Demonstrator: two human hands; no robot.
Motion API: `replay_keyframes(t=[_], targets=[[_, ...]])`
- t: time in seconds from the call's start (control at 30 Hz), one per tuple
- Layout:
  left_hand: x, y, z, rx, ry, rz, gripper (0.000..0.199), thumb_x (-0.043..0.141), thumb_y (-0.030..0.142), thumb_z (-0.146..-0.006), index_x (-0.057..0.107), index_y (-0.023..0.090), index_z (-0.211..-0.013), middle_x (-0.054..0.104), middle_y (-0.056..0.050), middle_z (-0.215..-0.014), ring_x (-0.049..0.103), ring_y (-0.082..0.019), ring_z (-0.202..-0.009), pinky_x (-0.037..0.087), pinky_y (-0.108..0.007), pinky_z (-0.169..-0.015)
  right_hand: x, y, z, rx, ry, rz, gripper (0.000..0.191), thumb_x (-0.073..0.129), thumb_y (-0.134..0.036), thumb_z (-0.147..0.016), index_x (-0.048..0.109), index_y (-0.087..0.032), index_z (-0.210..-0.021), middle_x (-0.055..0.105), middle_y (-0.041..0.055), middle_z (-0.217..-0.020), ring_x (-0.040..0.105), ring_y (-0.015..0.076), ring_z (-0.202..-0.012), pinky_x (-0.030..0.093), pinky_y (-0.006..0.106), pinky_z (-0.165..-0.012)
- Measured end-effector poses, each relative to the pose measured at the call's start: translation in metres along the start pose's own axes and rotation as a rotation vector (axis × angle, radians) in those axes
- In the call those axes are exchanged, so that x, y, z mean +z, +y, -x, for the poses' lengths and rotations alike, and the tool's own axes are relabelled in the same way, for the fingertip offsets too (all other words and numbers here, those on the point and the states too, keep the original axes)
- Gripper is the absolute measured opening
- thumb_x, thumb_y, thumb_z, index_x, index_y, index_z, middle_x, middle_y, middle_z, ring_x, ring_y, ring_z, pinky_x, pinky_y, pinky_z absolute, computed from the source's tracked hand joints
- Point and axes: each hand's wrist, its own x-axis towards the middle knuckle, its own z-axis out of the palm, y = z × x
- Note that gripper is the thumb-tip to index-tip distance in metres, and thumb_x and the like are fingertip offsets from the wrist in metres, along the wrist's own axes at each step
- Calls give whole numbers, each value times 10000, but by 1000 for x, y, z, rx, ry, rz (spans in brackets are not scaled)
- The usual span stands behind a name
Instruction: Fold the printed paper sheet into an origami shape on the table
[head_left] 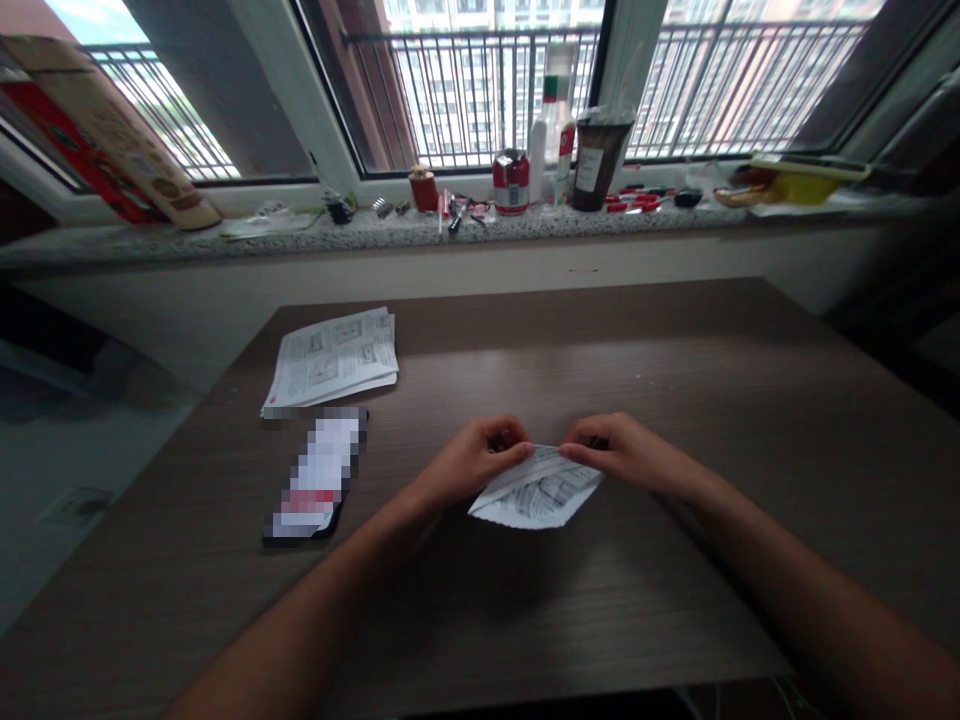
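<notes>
Left hand [487, 458], right hand [619, 450]: both have fingers clamped on folded paper [538, 498] (printing visible) right of phone [319, 475], with stacked sheets [334, 355] just beyond phone.

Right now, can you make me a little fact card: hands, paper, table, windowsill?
Left hand: pinches the far edge of the folded white printed paper
Right hand: pinches that same edge, farther right
Paper: pointed corner at its left, print showing
Brown wood-grain table: black-edged phone, screen blurred, left of the hands; stack of white printed sheets beyond it
Speckled grey stone windowsill: red metal can, dark cup with pale label to its right
</notes>
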Motion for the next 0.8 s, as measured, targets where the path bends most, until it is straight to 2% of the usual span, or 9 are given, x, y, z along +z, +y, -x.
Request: replay_keyframes(t=[0.07, 0.23, 0.67, 0.8], targets=[[-4, 0, 1, -22, 32, -13, 243, 664, 397, -942, 700, 167, -874, 675, -33, -833, 600, -160, -770, 459, -268, -702, -3, 4, 1, 2, 14, -43, 329, 609, -463, -985, 734, -169, -908, 700, 47, -823, 624, 169, -741, 454, 278, -644], [-13, 1, 2, -85, 71, -20, 260, 666, 420, -927, 703, 167, -879, 679, -36, -817, 603, -161, -738, 462, -256, -652, -13, 10, 4, 110, 3, -179, 365, 603, -500, -976, 735, -163, -930, 674, 39, -732, 613, 156, -665, 459, 273, -595], [-10, 3, 3, -58, 64, -21, 197, 671, 367, -927, 684, 176, -881, 681, -35, -834, 606, -160, -768, 468, -265, -682, -13, 13, 2, 107, 49, -194, 366, 609, -500, -969, 741, -162, -925, 677, 40, -737, 603, 147, -646, 476, 284, -606], [-7, 4, 4, -64, 13, 31, 188, 680, 363, -920, 674, 175, -918, 664, -24, -827, 595, -149, -744, 463, -257, -670, -12, 14, 1, 113, 66, -199, 368, 605, -506, -974, 741, -168, -923, 682, 47, -743, 604, 148, -655, 490, 287, -619]])
